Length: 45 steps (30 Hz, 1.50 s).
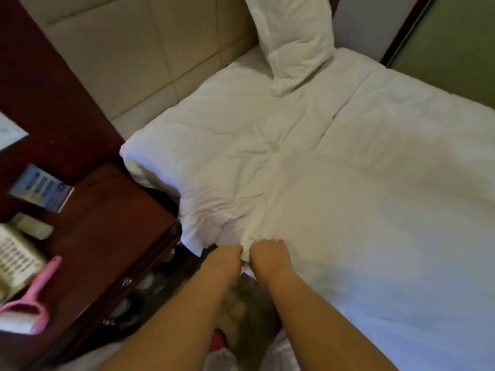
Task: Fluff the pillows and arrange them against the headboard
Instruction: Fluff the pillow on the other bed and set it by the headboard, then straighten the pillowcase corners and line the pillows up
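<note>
Left hand (231, 255) and right hand (268, 253), side by side, clench the near edge of the rumpled white bedding (241, 170) while one pillow (294, 41) leans on the far headboard (120, 49); a hard tug could drag the cover and topple that pillow.

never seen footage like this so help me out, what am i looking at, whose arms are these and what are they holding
There is no machine here: one camera worn on a person's head looks down at their own bare arms. The left hand and right hand sit side by side, both gripping the near edge of the white duvet on the bed. One white pillow stands propped at the padded headboard. At the left, a dark nightstand carries a pink tool.
</note>
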### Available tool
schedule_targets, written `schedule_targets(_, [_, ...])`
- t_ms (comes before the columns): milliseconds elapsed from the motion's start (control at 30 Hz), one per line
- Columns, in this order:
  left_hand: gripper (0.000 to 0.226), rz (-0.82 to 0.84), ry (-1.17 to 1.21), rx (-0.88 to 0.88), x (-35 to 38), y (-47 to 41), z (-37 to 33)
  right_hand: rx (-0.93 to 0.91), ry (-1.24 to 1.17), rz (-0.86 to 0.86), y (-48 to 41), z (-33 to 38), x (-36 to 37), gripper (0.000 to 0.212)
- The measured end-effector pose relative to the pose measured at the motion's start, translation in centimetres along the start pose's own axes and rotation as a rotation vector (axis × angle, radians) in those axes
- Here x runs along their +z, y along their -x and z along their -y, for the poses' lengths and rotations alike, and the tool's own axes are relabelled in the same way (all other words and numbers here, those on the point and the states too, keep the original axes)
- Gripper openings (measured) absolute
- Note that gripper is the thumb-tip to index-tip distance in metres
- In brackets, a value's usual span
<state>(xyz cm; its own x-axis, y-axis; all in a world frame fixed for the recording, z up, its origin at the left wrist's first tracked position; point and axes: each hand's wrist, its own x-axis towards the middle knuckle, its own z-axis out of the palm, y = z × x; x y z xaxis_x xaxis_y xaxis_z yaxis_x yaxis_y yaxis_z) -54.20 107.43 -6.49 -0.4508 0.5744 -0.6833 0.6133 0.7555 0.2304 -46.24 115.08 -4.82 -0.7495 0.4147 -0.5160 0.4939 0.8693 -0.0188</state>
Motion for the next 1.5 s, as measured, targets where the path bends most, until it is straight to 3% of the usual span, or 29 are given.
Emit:
schedule_targets(167, [0.034, 0.143, 0.178, -0.075, 1.4, 0.1, 1.8, 0.048, 0.022, 0.108, -0.6, 1.8, -0.4, 0.024])
schedule_targets(333, [0.034, 0.020, 0.412, -0.147, 1.4, -0.5, 2.6, 0.125, -0.143, 0.362, -2.2, 0.1, -1.9, 0.041])
schedule_targets(533, [0.060, -0.079, 0.528, -0.327, -1.1, -2.2, 0.1, -0.021, -0.092, 0.196, -6.3, -3.3, -5.9, 0.028])
schedule_targets(733, [0.101, 0.059, 0.834, -0.404, -1.9, -6.2, -5.1, -0.159, 0.056, 0.100, -11.1, -8.9, -7.5, 0.037])
schedule_targets(833, [0.100, 0.114, 1.148, -0.391, -1.3, -8.2, -8.2, -0.234, 0.088, 0.089, -13.7, -12.1, -6.6, 0.053])
schedule_targets(967, [0.107, 0.142, 1.107, -0.415, -0.2, -10.2, -11.5, -0.420, 0.306, 0.109, -16.8, -14.6, -6.1, 0.056])
schedule_targets(1067, [0.098, 0.116, 1.120, -0.399, 0.0, -11.0, -12.8, -0.510, 0.514, 0.242, -17.9, -15.3, -5.9, 0.048])
schedule_targets(1167, [0.078, 0.020, 1.124, -0.358, -0.3, -11.2, -13.9, -0.483, 0.566, 0.286, -18.0, -16.1, -5.9, 0.044])
schedule_targets(1267, [0.063, -0.065, 1.161, -0.340, -1.0, -11.0, -15.2, -0.459, 0.511, 0.210, -17.8, -16.5, -6.9, 0.032])
schedule_targets(1367, [0.028, -0.179, 1.192, -0.354, -2.3, -10.6, -16.3, -0.432, 0.469, 0.127, -17.3, -16.5, -9.2, 0.023])
schedule_targets(1500, [0.027, -0.256, 1.252, -0.298, -5.9, -9.7, -18.2, -0.333, 0.380, 0.018, -15.8, -18.5, -12.9, 0.016])
